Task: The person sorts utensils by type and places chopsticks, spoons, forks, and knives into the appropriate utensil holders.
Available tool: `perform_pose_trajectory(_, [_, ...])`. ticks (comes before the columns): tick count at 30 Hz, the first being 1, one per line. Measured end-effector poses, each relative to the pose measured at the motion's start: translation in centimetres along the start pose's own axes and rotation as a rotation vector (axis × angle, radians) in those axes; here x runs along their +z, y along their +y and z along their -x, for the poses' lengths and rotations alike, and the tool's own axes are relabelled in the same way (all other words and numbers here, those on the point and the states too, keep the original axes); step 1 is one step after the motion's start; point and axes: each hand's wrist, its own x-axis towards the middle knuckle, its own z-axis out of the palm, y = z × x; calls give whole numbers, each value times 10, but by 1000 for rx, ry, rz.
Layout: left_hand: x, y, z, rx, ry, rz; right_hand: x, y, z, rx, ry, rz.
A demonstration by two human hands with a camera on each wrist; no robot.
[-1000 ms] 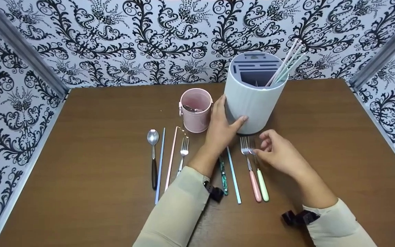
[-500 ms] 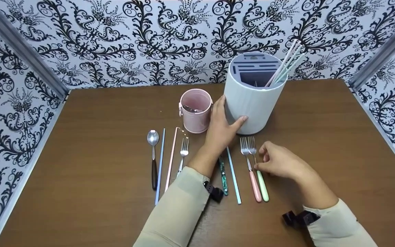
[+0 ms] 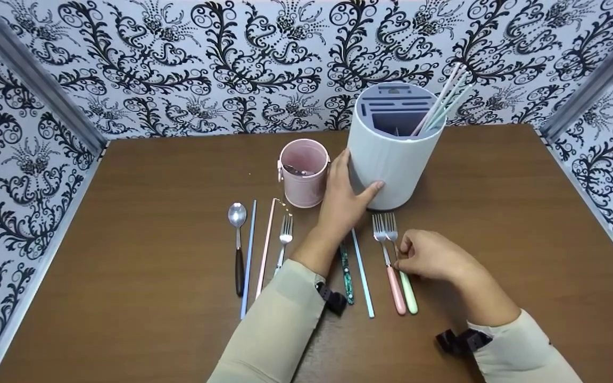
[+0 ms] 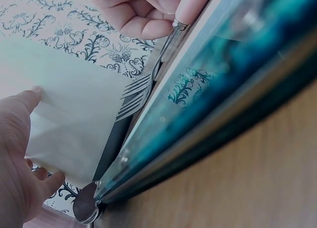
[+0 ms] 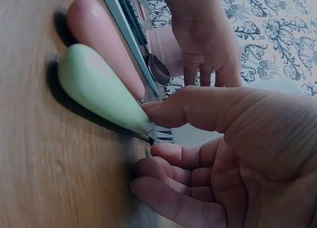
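Note:
My left hand (image 3: 344,205) rests against the left side of a white cylindrical knife block (image 3: 394,165), thumb across its front and fingers along the side. Pink and pale green chopsticks (image 3: 445,101) lean out of its open compartment. In front of the block, my right hand (image 3: 431,255) pinches the neck of a green-handled fork (image 3: 408,295) between thumb and index finger. The fork lies on the table, its handle large in the right wrist view. Close beside it lies a pink-handled fork (image 3: 396,290). A spoon with a teal marbled handle (image 4: 198,89) fills the left wrist view.
Left of the block stands a pink cup (image 3: 305,186) with metal pieces inside. On the brown table (image 3: 141,255) lie a dark-handled spoon (image 3: 239,266), a blue chopstick (image 3: 249,255), a pink chopstick (image 3: 266,244), another fork (image 3: 285,234) and a light blue chopstick (image 3: 362,274). Patterned walls enclose the table.
My right hand has come down toward me from the fork tines to the neck of the green-handled fork, and its thumb and index finger have closed there. My left hand has stayed put.

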Motion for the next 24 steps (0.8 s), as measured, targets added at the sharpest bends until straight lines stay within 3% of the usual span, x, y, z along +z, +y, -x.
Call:
perform_pose_trajectory(15, [0, 0, 0, 28, 7, 7, 5, 0, -5, 46, 102, 102])
perform_pose_trajectory(24, [0, 1, 0, 10, -3, 11, 6, -2, -6, 63, 143, 152])
